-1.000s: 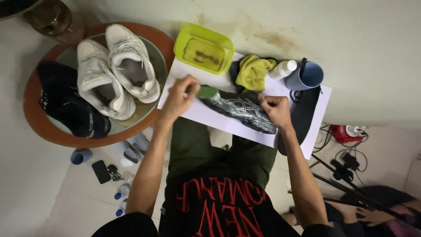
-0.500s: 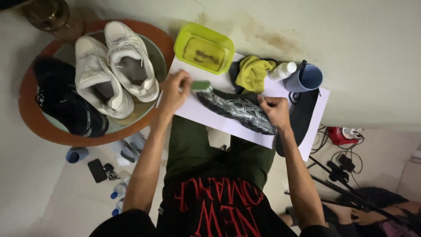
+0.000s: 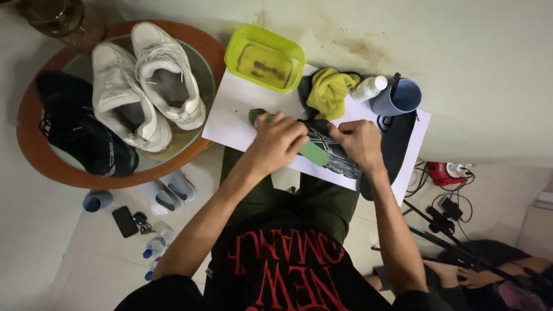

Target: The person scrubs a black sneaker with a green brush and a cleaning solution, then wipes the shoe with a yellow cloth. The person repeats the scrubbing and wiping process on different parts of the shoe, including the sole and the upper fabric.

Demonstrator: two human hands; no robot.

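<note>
Shoe scrub on white sheet (image 3: 230, 124).
L hand (image 3: 279, 141) fisted round green brush (image 3: 311, 151), on dark sneaker (image 3: 337, 155); R hand (image 3: 357, 144) curled, pinning shoe. Yellow cloth (image 3: 328, 92) nearby.

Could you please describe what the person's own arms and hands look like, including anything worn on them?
Both arms are bare from the short black sleeves of a T-shirt with red print on the chest. The left hand and right hand are ungloved, and no ring, watch or bracelet shows on either wrist. Dark green trousers show below the arms.
</note>
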